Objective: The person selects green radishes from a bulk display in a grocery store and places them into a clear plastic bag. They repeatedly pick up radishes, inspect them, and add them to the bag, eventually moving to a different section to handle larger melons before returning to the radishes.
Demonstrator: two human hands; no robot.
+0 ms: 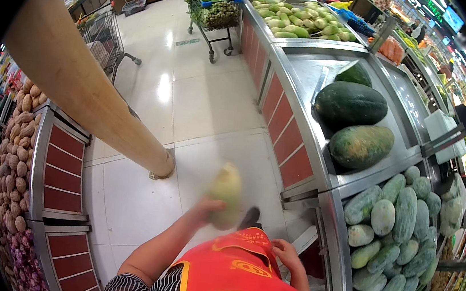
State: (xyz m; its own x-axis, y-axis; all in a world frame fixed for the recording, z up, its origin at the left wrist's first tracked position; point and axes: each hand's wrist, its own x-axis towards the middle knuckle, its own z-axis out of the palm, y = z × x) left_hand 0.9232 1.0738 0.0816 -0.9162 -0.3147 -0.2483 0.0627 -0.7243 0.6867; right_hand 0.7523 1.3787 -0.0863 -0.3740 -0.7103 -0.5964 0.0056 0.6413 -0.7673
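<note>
A pale green, oblong vegetable [226, 194], blurred, perhaps a radish or a gourd, is in my left hand [210, 210], held out over the floor in front of me. My right hand [284, 251] is beside the red apron [240, 267] with yellow edging, its fingers bent near the cloth; whether it grips the apron is not clear. To my right, two large dark green winter melons [350, 103] and a cut piece [354, 74] lie on a steel counter. Many smaller green gourds [405, 214] fill the bin nearer to me.
A thick tan pillar [112, 110] stands ahead on the left. Shopping carts [213, 12] with goods stand in the tiled aisle. Green radishes [301, 19] fill the far right bin. Brown root vegetables [18, 164] and purple onions [26, 255] line the left stand.
</note>
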